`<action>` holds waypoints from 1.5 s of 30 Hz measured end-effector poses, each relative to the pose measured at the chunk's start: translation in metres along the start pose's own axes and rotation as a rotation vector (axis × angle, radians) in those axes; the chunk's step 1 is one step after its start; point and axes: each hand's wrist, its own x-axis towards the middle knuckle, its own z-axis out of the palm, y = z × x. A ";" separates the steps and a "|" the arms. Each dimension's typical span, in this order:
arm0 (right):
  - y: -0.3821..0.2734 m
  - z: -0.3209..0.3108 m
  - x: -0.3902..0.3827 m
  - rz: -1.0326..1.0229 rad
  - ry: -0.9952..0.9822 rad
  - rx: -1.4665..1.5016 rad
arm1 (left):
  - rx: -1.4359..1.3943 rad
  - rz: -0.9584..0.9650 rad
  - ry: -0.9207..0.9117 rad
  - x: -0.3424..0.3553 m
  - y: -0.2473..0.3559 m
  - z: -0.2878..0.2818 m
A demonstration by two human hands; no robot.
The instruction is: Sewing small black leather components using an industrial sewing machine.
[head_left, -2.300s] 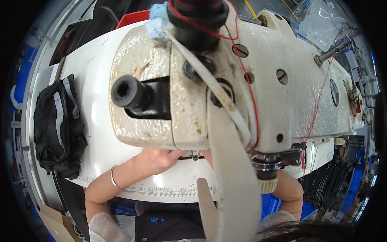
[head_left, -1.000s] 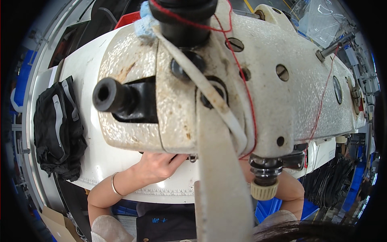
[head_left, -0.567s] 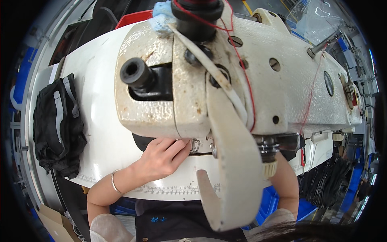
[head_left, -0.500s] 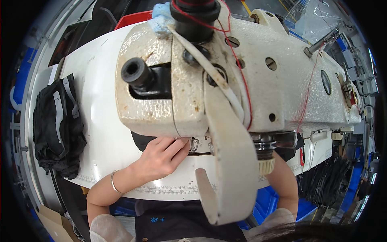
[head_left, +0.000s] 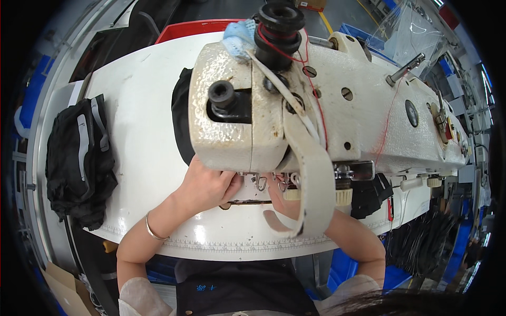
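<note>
blue lettering (head_left: 205, 288) on dark cloth apron (head_left: 247, 279); ruler-marked glossy white table (head_left: 142, 121); at white metal sewing machine (head_left: 363, 110), left hand (head_left: 206, 185) curled, right hand (head_left: 284, 207) half-hidden; cannot tell their holds

The left forearm (head_left: 161, 221) and right forearm (head_left: 358, 239) are angled inward to the sewing machine (head_left: 337, 124), the 2 elbows bent. The left hand (head_left: 205, 184) is placed under the machine's left end, fingers (head_left: 232, 185) curled; the right hand (head_left: 284, 204) is partly hidden by the machine's front parts.
</note>
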 end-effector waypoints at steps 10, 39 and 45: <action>0.022 -0.032 0.030 0.284 0.151 0.619 | -0.132 -0.145 0.172 0.002 -0.019 -0.001; 0.015 -0.113 -0.034 0.751 -0.207 0.796 | -0.449 -0.534 -0.432 -0.072 0.058 -0.084; -0.011 -0.143 0.016 0.288 0.044 1.044 | -0.753 -0.331 -0.129 -0.049 0.082 -0.122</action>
